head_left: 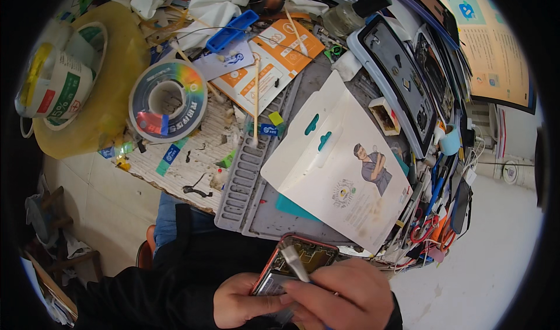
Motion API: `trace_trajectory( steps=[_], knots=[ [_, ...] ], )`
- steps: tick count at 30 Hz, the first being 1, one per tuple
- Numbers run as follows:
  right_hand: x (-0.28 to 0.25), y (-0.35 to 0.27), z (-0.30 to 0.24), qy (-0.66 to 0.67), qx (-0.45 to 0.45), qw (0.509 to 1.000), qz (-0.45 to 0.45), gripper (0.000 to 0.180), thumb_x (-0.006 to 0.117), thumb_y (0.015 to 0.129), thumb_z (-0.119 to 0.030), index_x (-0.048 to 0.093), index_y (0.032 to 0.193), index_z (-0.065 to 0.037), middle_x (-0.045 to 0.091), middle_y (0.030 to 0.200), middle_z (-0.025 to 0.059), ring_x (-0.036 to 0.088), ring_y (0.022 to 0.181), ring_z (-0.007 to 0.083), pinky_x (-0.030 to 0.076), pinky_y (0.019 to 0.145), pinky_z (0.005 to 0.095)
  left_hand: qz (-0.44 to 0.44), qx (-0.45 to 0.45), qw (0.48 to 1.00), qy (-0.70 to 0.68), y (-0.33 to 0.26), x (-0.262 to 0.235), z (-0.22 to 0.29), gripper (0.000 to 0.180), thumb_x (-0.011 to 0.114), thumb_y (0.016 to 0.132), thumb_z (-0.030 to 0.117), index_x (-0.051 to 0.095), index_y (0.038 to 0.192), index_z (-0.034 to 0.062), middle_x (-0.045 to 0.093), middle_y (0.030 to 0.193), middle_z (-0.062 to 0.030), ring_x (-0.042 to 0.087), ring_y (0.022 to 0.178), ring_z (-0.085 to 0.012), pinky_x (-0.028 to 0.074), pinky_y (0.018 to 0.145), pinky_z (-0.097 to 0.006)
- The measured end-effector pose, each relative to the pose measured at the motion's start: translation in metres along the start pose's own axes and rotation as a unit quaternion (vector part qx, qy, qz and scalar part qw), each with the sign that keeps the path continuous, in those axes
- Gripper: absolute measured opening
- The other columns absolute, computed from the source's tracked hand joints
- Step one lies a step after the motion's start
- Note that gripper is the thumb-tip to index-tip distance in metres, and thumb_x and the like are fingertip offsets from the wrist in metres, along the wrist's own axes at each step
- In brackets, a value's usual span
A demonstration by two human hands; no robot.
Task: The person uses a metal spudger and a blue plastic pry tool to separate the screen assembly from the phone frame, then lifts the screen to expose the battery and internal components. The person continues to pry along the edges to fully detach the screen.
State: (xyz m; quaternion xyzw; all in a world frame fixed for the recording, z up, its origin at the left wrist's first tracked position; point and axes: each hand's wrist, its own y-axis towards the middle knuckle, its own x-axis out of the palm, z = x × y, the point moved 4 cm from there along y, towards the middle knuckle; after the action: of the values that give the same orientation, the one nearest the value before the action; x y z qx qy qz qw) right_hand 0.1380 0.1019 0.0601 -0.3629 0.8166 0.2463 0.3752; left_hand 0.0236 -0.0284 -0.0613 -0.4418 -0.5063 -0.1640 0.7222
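At the lower edge, my left hand [240, 302] is closed round an opened smartphone [315, 253] with a red frame. The phone's inner board shows at its upper end, and its lower part is hidden by my fingers. My right hand [353, 292] pinches a small brush [296, 264] with a silvery metal ferrule. The brush slants over the phone's upper part; whether its tip touches the board I cannot tell. Just beyond the phone, a white cardboard sleeve [335, 172] printed with a figure lies on a grey work mat [268, 218].
Rolls of tape [195, 111] and a white bottle [55, 85] stand at the left. Cotton swabs [256, 99] and an orange-white packet [280, 67] lie farther back. Opened phone housings [396, 79] lean at the right, above many tools [434, 213]. A lit screen [496, 50] is at the far right.
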Motion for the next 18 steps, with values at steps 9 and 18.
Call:
trace_trajectory(
  steps=[9,18],
  knots=[
    [-0.006,0.019,-0.015,0.078,0.26,0.956,0.114,0.017,0.074,0.083,-0.004,0.075,0.1,-0.003,0.066,0.086,0.0122,0.064,0.067,0.0313,0.051,0.06,0.0388,-0.011,-0.006,0.999,0.04,0.005,0.008,0.012,0.029,0.061,0.103,0.009,0.065,0.13,-0.0027,0.071,0.122,-0.0098,0.064,0.118,-0.0179,0.047,0.104,-0.032],
    [0.006,-0.003,-0.007,-0.002,-0.032,0.999,0.001,0.018,0.077,0.084,-0.008,0.075,0.101,-0.002,0.065,0.087,0.0119,0.063,0.068,0.0299,0.051,0.059,0.0375,-0.083,0.047,0.995,-0.016,0.007,0.014,0.015,0.028,0.061,0.104,0.012,0.064,0.127,-0.0046,0.073,0.113,-0.0118,0.069,0.109,-0.0181,0.053,0.097,-0.031]
  ],
)
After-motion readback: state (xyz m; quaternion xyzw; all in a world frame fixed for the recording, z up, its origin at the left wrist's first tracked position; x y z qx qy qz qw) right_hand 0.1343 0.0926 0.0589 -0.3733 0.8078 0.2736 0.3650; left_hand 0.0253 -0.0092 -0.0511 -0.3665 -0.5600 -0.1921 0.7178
